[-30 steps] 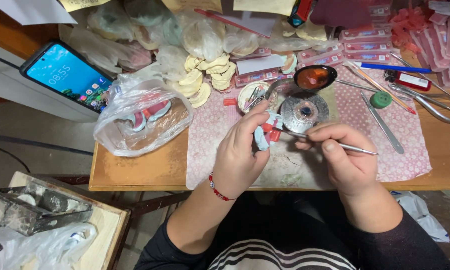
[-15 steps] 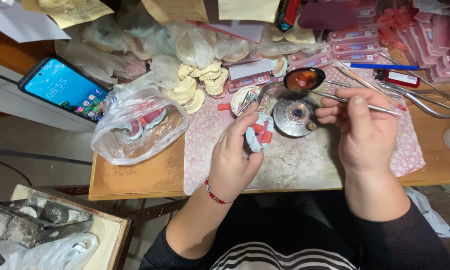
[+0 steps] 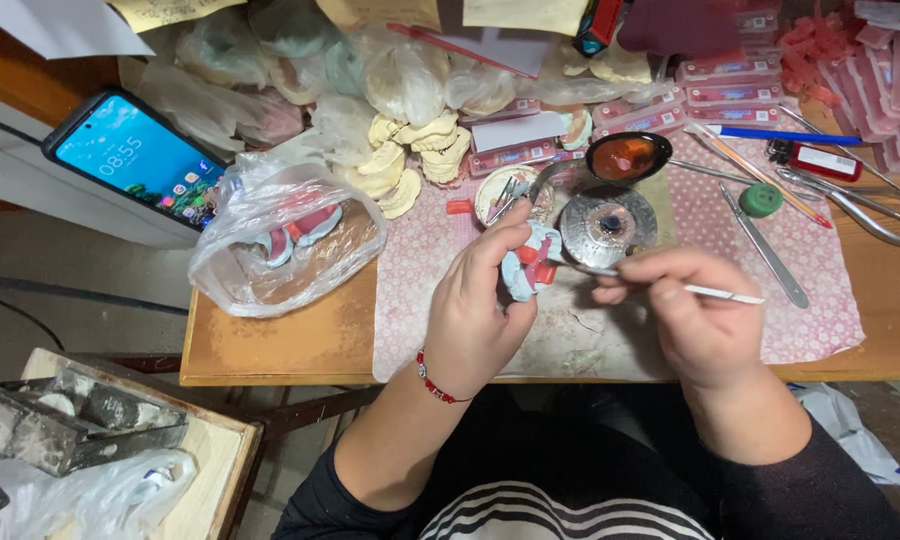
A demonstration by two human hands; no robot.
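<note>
A single head-worn camera looks steeply down from above the person's chest, close over the cluttered counter (image 3: 270, 350). Forearms enter from the lower frame; floor shows at the left edge.

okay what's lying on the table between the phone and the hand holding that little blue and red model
In the head view, a clear plastic bag with pink and pale casts inside lies between the phone and the left hand.

Both forearms reach forward over the lap. The left hand (image 3: 475, 300) is curled, fingers closed in a grip — the right hand (image 3: 690, 315) pinches, knuckles up.
</note>
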